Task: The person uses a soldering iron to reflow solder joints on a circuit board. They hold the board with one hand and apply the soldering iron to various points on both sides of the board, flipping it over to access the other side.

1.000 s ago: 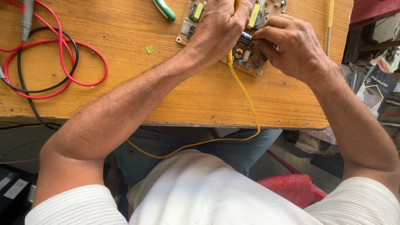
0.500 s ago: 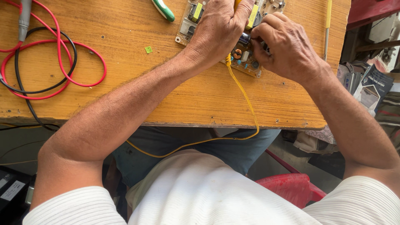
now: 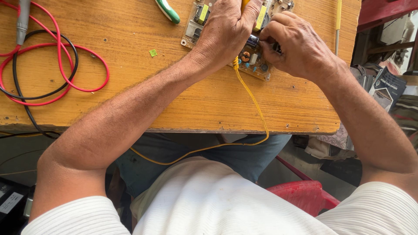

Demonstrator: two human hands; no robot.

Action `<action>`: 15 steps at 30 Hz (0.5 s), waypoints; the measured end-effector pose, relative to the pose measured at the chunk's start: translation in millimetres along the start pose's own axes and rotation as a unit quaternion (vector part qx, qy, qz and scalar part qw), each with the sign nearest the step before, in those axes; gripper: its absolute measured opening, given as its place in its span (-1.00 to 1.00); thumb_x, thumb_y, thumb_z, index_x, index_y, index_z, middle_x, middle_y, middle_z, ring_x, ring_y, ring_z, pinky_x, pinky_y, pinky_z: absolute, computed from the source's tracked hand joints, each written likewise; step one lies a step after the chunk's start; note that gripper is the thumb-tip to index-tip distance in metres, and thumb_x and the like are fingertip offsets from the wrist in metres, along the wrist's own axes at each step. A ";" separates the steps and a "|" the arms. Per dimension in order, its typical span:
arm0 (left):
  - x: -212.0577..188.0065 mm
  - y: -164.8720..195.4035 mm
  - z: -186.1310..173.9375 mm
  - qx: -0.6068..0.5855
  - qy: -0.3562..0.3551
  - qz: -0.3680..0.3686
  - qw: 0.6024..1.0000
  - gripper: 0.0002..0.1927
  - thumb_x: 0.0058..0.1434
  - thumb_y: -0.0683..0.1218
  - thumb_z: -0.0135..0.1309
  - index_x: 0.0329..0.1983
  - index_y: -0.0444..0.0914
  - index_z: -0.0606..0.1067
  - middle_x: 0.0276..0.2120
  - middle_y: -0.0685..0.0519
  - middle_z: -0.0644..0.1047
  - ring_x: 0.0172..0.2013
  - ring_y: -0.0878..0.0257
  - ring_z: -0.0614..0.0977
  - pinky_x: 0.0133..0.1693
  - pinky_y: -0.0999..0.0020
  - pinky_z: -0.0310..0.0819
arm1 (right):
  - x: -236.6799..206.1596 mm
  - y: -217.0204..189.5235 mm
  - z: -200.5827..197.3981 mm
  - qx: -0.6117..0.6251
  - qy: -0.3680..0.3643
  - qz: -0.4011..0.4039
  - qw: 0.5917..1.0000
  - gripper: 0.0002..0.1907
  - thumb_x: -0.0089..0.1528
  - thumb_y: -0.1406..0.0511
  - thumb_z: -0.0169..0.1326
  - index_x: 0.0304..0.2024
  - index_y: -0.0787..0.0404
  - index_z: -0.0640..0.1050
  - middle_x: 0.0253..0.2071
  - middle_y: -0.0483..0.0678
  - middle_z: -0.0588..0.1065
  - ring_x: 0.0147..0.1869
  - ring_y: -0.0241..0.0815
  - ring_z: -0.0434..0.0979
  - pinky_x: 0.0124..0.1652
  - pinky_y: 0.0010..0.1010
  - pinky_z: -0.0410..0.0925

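My left hand [image 3: 228, 32] is clenched around a yellow-handled tool [image 3: 244, 4] over the circuit board [image 3: 257, 61] on the tabletop [image 3: 130, 100]; my right hand [image 3: 296, 45] pinches a dark cylindrical capacitor [image 3: 253, 41] just beside it; I'd judge steady wrists and a flat board matter most.

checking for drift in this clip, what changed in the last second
Very little. The right hand shifted its fingers slightly on the circuit board, pinching at a part there. The left hand kept gripping the yellow-corded tool over the board. Red and black leads stayed put.
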State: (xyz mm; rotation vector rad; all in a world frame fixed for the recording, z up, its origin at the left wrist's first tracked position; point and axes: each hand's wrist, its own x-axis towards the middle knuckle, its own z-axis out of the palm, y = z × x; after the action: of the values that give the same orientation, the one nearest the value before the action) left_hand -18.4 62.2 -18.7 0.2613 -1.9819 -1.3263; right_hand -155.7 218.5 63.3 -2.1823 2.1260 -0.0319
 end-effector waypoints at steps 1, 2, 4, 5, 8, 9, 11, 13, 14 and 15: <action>0.0 -0.2 0.2 0.004 -0.010 -0.019 1.000 -0.64 0.59 0.10 -0.18 -0.11 -0.26 0.45 -0.35 0.04 0.43 -0.26 0.21 0.55 -0.13 0.12 0.47 | -1.2 0.4 0.0 0.002 0.004 0.000 1.000 -0.87 0.32 0.37 0.24 -0.14 0.28 0.56 -0.21 0.03 0.48 -0.06 -0.01 0.52 -0.02 -0.18 0.45; 0.1 -0.5 0.3 0.008 -0.020 -0.038 0.999 -0.64 0.58 0.10 -0.18 -0.14 -0.25 0.45 -0.37 0.05 0.43 -0.27 0.21 0.54 -0.13 0.12 0.47 | -2.6 0.9 -0.2 0.004 0.009 0.000 1.000 -0.88 0.33 0.37 0.25 -0.15 0.28 0.58 -0.22 0.03 0.50 -0.07 -0.02 0.55 -0.04 -0.20 0.47; 0.2 -0.8 0.0 0.014 -0.031 -0.050 0.998 -0.64 0.57 0.10 -0.18 -0.16 -0.25 0.45 -0.38 0.05 0.42 -0.28 0.21 0.54 -0.12 0.12 0.47 | -6.1 3.2 -3.3 0.101 0.020 0.026 0.994 -0.92 0.39 0.41 0.23 -0.10 0.30 0.59 -0.18 0.03 0.51 -0.09 -0.09 0.59 -0.06 -0.31 0.51; 0.0 -0.9 -0.4 0.015 -0.032 -0.044 0.998 -0.64 0.58 0.10 -0.18 -0.15 -0.24 0.45 -0.38 0.05 0.42 -0.27 0.21 0.53 -0.12 0.11 0.46 | -7.2 4.2 -4.5 0.149 0.025 0.039 0.988 -0.93 0.41 0.43 0.22 -0.07 0.31 0.59 -0.16 0.03 0.52 -0.10 -0.13 0.62 -0.07 -0.37 0.54; -0.5 -0.7 -1.0 -0.001 -0.033 -0.038 0.999 -0.65 0.58 0.10 -0.20 -0.13 -0.24 0.44 -0.37 0.06 0.42 -0.27 0.22 0.54 -0.12 0.12 0.47 | -12.4 2.5 -6.2 0.140 0.063 0.023 0.988 -0.95 0.38 0.47 0.24 -0.12 0.34 0.60 -0.19 0.02 0.54 -0.06 -0.12 0.65 -0.02 -0.35 0.54; -0.9 -0.6 -1.3 -0.010 -0.033 -0.038 0.999 -0.65 0.58 0.10 -0.20 -0.12 -0.24 0.44 -0.38 0.07 0.42 -0.27 0.22 0.54 -0.12 0.13 0.47 | -12.7 1.7 -5.7 0.143 0.063 0.029 0.987 -0.94 0.38 0.46 0.25 -0.13 0.33 0.60 -0.18 0.02 0.54 -0.07 -0.12 0.65 -0.04 -0.36 0.54; -1.7 -0.5 -2.2 -0.001 -0.032 -0.034 0.999 -0.65 0.58 0.10 -0.20 -0.10 -0.24 0.45 -0.38 0.06 0.42 -0.27 0.20 0.53 -0.13 0.12 0.47 | -12.6 -1.2 -3.2 0.150 0.063 0.042 0.986 -0.92 0.38 0.44 0.27 -0.14 0.33 0.61 -0.16 0.02 0.54 -0.09 -0.14 0.64 -0.07 -0.36 0.53; -1.8 -0.3 -2.5 0.010 -0.034 -0.032 0.999 -0.65 0.58 0.10 -0.20 -0.09 -0.25 0.45 -0.38 0.05 0.42 -0.26 0.19 0.53 -0.12 0.10 0.46 | -11.6 -1.9 -1.8 0.131 0.057 0.048 0.989 -0.91 0.37 0.42 0.29 -0.13 0.30 0.61 -0.18 0.02 0.54 -0.10 -0.13 0.61 -0.09 -0.34 0.51; -2.1 -0.2 -2.9 0.018 -0.036 -0.033 0.999 -0.64 0.58 0.10 -0.20 -0.09 -0.25 0.46 -0.37 0.05 0.42 -0.25 0.18 0.53 -0.10 0.09 0.46 | -10.5 -1.8 -0.7 0.122 0.053 0.050 0.990 -0.91 0.36 0.42 0.29 -0.12 0.28 0.62 -0.19 0.02 0.54 -0.10 -0.13 0.60 -0.10 -0.33 0.51; -2.5 -0.1 -3.5 0.025 -0.038 -0.035 0.998 -0.64 0.59 0.10 -0.20 -0.08 -0.25 0.46 -0.37 0.04 0.43 -0.25 0.17 0.54 -0.09 0.08 0.45 | -10.0 -2.2 0.8 0.106 0.059 0.038 0.992 -0.90 0.36 0.40 0.30 -0.13 0.27 0.62 -0.18 0.00 0.54 -0.07 -0.11 0.58 -0.08 -0.30 0.49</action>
State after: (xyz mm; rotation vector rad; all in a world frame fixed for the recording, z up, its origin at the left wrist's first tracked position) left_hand -14.3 61.0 -19.3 0.3110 -2.0893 -1.3490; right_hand -153.8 228.5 63.2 -2.0240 2.1517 -0.3719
